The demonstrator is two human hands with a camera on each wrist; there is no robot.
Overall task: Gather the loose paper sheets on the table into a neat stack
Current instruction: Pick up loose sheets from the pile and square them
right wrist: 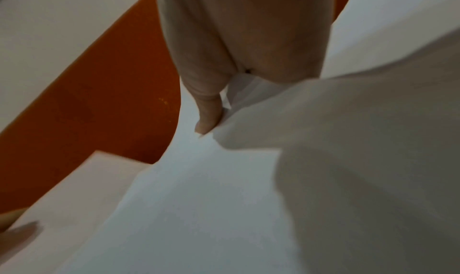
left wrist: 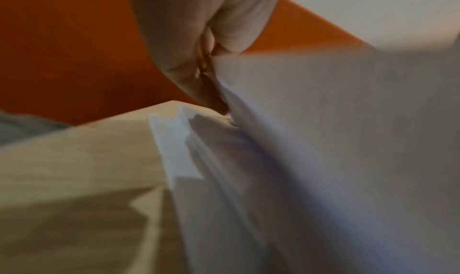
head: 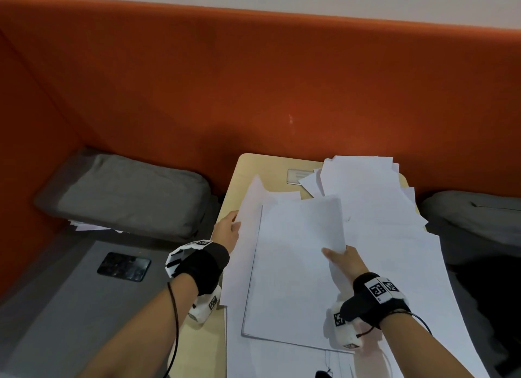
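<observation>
White paper sheets cover most of the small wooden table. A squared stack lies in the middle, over wider loose sheets. More loose sheets fan out at the far right corner. My left hand grips the left edge of a lifted sheet; in the left wrist view the thumb and fingers pinch that sheet. My right hand pinches a curled sheet above the stack; its thumb presses on the paper.
An orange padded booth wall rises behind the table. Grey cushions lie left and right. A dark phone rests on the grey seat at left, with a few papers under the left cushion.
</observation>
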